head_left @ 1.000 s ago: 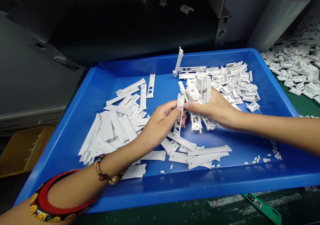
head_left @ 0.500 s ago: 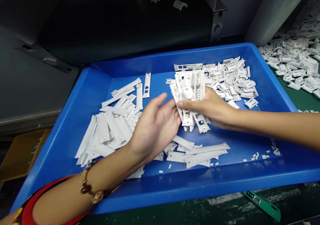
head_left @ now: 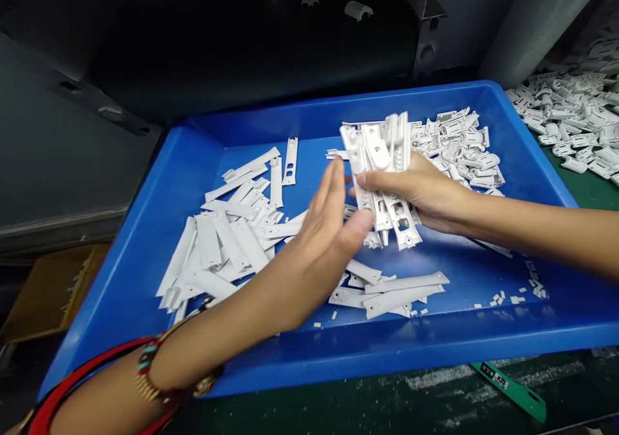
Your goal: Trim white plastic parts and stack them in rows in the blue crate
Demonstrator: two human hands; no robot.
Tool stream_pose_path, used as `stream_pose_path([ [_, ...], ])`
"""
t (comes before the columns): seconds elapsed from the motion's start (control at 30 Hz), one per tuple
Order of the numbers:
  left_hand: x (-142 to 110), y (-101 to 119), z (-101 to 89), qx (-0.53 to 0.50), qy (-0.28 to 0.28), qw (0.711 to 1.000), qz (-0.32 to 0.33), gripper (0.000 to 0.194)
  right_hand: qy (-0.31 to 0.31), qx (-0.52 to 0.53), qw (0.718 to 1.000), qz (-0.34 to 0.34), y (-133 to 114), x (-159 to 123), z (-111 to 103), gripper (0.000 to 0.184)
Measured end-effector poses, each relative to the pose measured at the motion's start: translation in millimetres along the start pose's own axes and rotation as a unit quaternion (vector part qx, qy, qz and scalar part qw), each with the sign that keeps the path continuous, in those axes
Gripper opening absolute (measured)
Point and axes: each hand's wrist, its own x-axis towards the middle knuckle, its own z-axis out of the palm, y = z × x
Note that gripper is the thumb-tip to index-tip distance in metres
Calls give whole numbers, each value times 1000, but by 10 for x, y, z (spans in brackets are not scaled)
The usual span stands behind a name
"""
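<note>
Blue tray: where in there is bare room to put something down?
In the blue tray, there's bare floor between the front strips and the tiny chips at the right, and another patch at the back, between the left-side strips and the bundle in the right hand. It's crowded among the left-side strips and the back-right heap.

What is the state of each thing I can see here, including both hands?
Left hand: open, beside the bundle; contact unclear.
Right hand: closed around the bundle.
Bundle of white parts: gripped, held over the tray.
Blue tray: open-topped, holding parts.
Long white parts: loosely heaped, tray's left.
Short white parts: loosely piled, tray's far right.
Green tool: lying in front of the tray.
</note>
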Motion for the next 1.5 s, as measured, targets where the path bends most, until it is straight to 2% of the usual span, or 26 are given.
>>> stream_pose_path([
  [0.07,-41,-12,-38,56,19,998,2,73,50,-8,998,-32,-83,16,-49,32],
  [0.1,-54,-16,-40,77,2,997,16,72,76,-9,996,-55,-118,30,-89,30],
  [0.17,-58,-26,-4,117,-87,987,75,67,115,-6,989,-97,-162,68,-183,24],
  [0.23,-37,-41,64,158,-193,959,136,56,126,-3,985,-121,-169,105,-267,21],
  [0.3,-4,-56,112,192,-263,933,152,43,120,-3,984,-128,-150,128,-311,22],
  [0.4,45,-72,66,184,-285,935,100,36,120,-11,986,-113,-115,135,-298,24],
  [0.5,88,-88,-70,130,-294,946,37,35,121,-22,988,-97,-103,132,-250,24],
  [0.57,117,-111,-141,90,-324,942,10,30,120,-26,988,-89,-105,133,-232,25],
  [0.63,144,-146,-169,50,-350,935,-4,38,123,-35,988,-82,-109,137,-230,26],
  [0.73,170,-193,-159,17,-343,939,-6,53,129,-54,987,-81,-112,145,-236,30],
  [0.83,183,-201,-147,22,-333,943,-3,57,123,-53,988,-82,-112,142,-236,27],
  [1.0,199,-222,-163,54,-331,942,22,45,115,-25,989,-84,-108,127,-238,22],
  [1.1,174,-259,-135,129,-283,949,50,34,120,-36,987,-96,-95,135,-253,28],
  [1.17,135,-255,-84,176,-254,947,90,47,116,-42,988,-97,-87,142,-260,27],
  [1.27,71,-189,22,200,-261,934,137,63,117,-44,988,-87,-87,146,-257,23],
  [1.4,53,-110,130,210,-301,917,157,44,127,-61,987,-74,-95,145,-245,25],
  [1.5,91,-116,125,199,-316,919,123,30,121,-67,987,-76,-99,149,-243,25],
])
